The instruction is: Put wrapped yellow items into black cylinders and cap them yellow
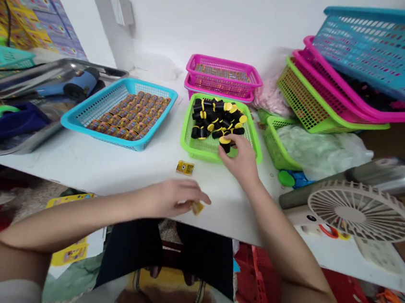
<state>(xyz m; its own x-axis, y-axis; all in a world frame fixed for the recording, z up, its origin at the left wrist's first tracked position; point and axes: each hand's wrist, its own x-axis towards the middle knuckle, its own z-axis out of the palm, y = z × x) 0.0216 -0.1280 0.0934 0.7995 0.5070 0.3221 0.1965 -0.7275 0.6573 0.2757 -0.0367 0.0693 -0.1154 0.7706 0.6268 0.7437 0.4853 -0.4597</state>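
My right hand [240, 159] is closed on a small black cylinder with a yellow end [225, 145], above the near edge of a lime green basket [202, 154]. Inside that basket lies a loose heap of similar black and yellow cylinders [216, 119]. Low over the table's front edge, my left hand [178, 198] pinches a small yellow printed piece [197, 208], blurred and partly covered by the fingers. Between the hands and the basket, a flat yellow printed card [185, 167] rests on the white table.
A blue basket [149, 142] on the left holds rows of wrapped cylinders. Pink baskets [223, 87] stand behind the green one. At right are stacked baskets [324, 99], a green basket with plastic bags [278, 147] and a fan [360, 214]. A metal tray [41, 130] is far left.
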